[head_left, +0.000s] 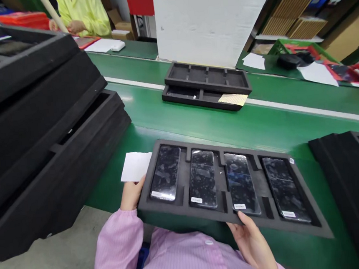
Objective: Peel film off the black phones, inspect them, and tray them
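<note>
Tall foam stack (31, 93) looms L of the L hand (132, 194), crowding that side; 2nd stack (336, 171) stands R of the R hand (253, 243). Beyond the fingers: two piled trays (207, 87) w/ yellow slip (233, 99), white panel (210, 18) behind. Open green bench (139, 108) btwn those & the held tray's far edge; near edge by pink shirt (190, 255). Foam tray (186, 213): black, 4 dark phones (202, 178), labelled, shiny, smudgy. L fingers clamp its L end, paper (135, 167) at tips; R thumb + fingers grip near rim.
</note>
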{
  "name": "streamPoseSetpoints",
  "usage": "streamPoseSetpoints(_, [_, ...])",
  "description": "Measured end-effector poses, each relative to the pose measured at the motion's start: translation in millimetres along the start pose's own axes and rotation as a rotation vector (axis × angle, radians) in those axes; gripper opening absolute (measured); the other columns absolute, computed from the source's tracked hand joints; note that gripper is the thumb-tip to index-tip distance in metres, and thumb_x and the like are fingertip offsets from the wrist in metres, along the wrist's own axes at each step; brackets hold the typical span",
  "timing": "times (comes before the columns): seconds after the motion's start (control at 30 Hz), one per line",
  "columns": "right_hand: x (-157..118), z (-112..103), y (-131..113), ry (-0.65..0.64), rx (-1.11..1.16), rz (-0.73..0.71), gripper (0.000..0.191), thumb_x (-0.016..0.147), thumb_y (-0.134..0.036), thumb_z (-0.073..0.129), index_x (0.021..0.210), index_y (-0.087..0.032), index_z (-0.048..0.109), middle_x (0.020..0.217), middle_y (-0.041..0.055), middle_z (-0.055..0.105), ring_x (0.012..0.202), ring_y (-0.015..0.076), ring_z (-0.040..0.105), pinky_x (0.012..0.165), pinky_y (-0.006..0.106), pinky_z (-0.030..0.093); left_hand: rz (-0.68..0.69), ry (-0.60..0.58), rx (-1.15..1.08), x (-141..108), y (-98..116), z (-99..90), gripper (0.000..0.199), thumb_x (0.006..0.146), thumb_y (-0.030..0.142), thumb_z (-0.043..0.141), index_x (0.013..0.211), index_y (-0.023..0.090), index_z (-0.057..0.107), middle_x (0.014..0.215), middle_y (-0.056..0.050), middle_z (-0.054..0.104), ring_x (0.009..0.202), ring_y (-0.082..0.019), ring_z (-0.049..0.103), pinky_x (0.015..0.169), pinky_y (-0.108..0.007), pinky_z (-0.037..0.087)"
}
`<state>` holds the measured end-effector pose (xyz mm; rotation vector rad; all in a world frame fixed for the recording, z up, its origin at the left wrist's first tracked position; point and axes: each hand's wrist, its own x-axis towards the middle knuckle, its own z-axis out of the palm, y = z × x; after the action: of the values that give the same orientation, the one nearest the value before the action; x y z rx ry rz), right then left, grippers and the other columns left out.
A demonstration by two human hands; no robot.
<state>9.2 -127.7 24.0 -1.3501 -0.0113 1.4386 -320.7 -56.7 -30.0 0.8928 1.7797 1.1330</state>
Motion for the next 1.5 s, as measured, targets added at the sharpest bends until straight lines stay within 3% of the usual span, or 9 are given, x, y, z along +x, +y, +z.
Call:
streamPoseSetpoints(0.23, [-4,5,8,-0.041,0.019,-0.009,0.037,0.06,-0.028,0.091,0.094,-0.021,0.078,0.102,0.0025,0.08,0.107,0.0247,0.074,0.096,0.037,0.062,-0.062,0.002,0.045,1,4,-4.0,0.055,0.074,0.054,0.074,0.111,0.013,0.074,0.112,-0.016,0.076,0.119,-0.036,0.066,0.105,-0.043,0.052])
streamPoseSetpoints(0.5, [-3,6,5,-0.044,-0.042,0.021,0.033,0.063,-0.037,0.092,0.088,-0.019,0.08,0.1,0.0043,0.08,0.099,0.0218,0.076,0.094,0.032,0.063,-0.007,0.019,-0.014,-4,8,2.0,0.051,0.082,0.044,0.071,0.125,0.015,0.068,0.135,-0.013,0.066,0.132,-0.029,0.059,0.115,-0.038,0.044])
streamPoseSetpoints(0.87, [0,-2,5,-0.013,-0.128,0.09,0.039,0.054,-0.038,0.095,0.084,-0.019,0.078,0.091,0.0051,0.081,0.089,0.0233,0.077,0.081,0.034,0.065,0.0,0.022,-0.027,-5,11,2.8,0.049,0.084,0.043,0.071,0.124,0.015,0.068,0.137,-0.012,0.065,0.137,-0.03,0.054,0.116,-0.038,0.044])
streamPoseSetpoints(1.03, [-6,-25,-21,-0.251,-0.653,0.233,0.055,0.063,-0.069,0.081,0.065,-0.014,0.076,0.057,0.01,0.072,0.051,0.0201,0.069,0.057,0.031,0.059,-0.006,0.04,-0.022,-5,9,2.9,0.05,0.083,0.045,0.072,0.122,0.015,0.069,0.136,-0.013,0.066,0.135,-0.029,0.056,0.115,-0.036,0.045])
streamPoseSetpoints(1.1, [-8,-39,-48,-0.297,-0.956,0.119,0.054,0.063,-0.071,0.079,0.052,-0.019,0.071,0.045,0.0091,0.063,0.045,0.0214,0.063,0.057,0.036,0.058,-0.019,0.049,-0.022,-5,8,4.0,0.052,0.081,0.047,0.073,0.122,0.014,0.07,0.132,-0.013,0.068,0.131,-0.03,0.059,0.113,-0.037,0.046])
streamPoseSetpoints(1.2, [1,-60,-93,0.223,-1.058,-0.465,0.05,0.064,-0.069,0.074,0.042,-0.027,0.059,0.056,0.0109,0.066,0.059,0.0306,0.069,0.066,0.045,0.059,-0.046,0.057,-0.026,-7,8,6.1,0.06,0.078,0.049,0.075,0.125,0.012,0.067,0.122,-0.016,0.073,0.124,-0.033,0.064,0.108,-0.04,0.051])
streamPoseSetpoints(1.3, [25,-78,-123,0.717,-0.985,-0.916,0.03,0.07,-0.049,0.072,0.088,-0.026,0.076,0.086,0.0149,0.074,0.088,0.0386,0.073,0.084,0.052,0.056,-0.061,0.077,-0.045,-16,8,3.4,0.073,0.079,0.05,0.072,0.139,0.012,0.054,0.127,-0.018,0.069,0.122,-0.034,0.065,0.104,-0.041,0.054])
streamPoseSetpoints(1.4, [50,-89,-133,0.712,-1.172,-0.763,0.07,0.067,-0.048,0.07,0.129,-0.014,0.064,0.121,0.0243,0.069,0.117,0.0428,0.065,0.095,0.053,0.051,-0.05,0.221,-0.048,-31,7,-7.7,0.097,0.084,0.049,0.067,0.157,0.013,0.014,0.149,-0.024,0.047,0.134,-0.032,0.055,0.109,-0.045,0.049])
streamPoseSetpoints(1.5, [57,-90,-136,0.612,-1.392,-0.448,0.042,0.076,-0.052,0.058,0.103,-0.021,0.069,0.098,0.0216,0.073,0.102,0.0408,0.068,0.08,0.048,0.051,0.072,0.396,0.046,-45,8,-19.5,0.102,0.083,0.047,0.068,0.158,0.014,0.007,0.154,-0.026,0.035,0.142,-0.032,0.044,0.114,-0.047,0.043])
